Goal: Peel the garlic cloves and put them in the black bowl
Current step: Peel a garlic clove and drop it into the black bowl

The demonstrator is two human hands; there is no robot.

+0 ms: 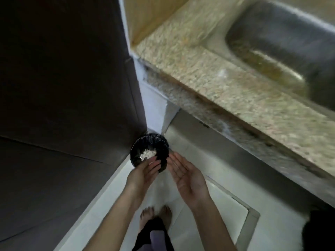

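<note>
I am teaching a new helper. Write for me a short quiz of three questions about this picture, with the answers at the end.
1. True or false: the left hand grips a garlic clove.
2. What shows inside the black container? A) water B) pale scraps C) red fruit
3. Fill in: the hand nearer the countertop is the ___ hand.

Key: 1. False, its fingers are straight and hold nothing. 2. B. 3. right.
</note>
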